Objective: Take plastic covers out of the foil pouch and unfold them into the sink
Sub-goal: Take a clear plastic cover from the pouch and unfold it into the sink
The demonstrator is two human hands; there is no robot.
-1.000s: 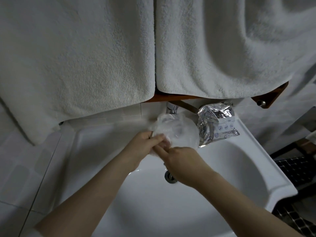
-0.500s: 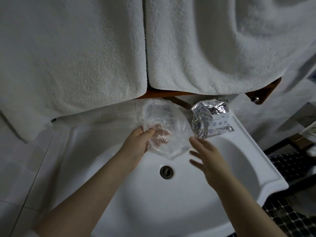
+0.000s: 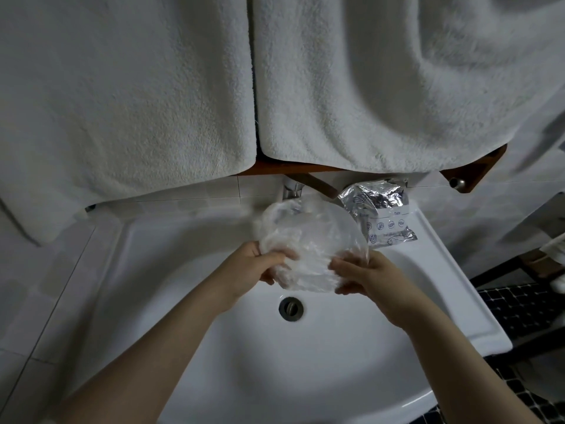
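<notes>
From the head view I see both forearms reaching up from the bottom of the frame and converging at centre, above the white sink (image 3: 128, 270). My left hand (image 3: 253, 270) comes in from the lower left, wrist bent slightly inward, thumb on top and fingers curled beneath the left edge of the clear plastic cover (image 3: 308, 240), pinching it. My right hand (image 3: 367, 275) comes in from the lower right, back of the hand toward the camera, thumb and fingers closed on the cover's right lower edge. Between the two hands the cover is spread into a crumpled, rounded sheet, held in the air over the basin, just above the drain (image 3: 291, 307) in the picture and not touching it.

The foil pouch (image 3: 379, 209) stands on the sink's back ledge at centre right, just beside the cover's upper right edge; I cannot tell whether they touch. The tap (image 3: 293, 191) shows behind the cover's top. Two white towels (image 3: 122, 102) hang across the upper half of the frame from a wooden shelf (image 3: 470, 172).
</notes>
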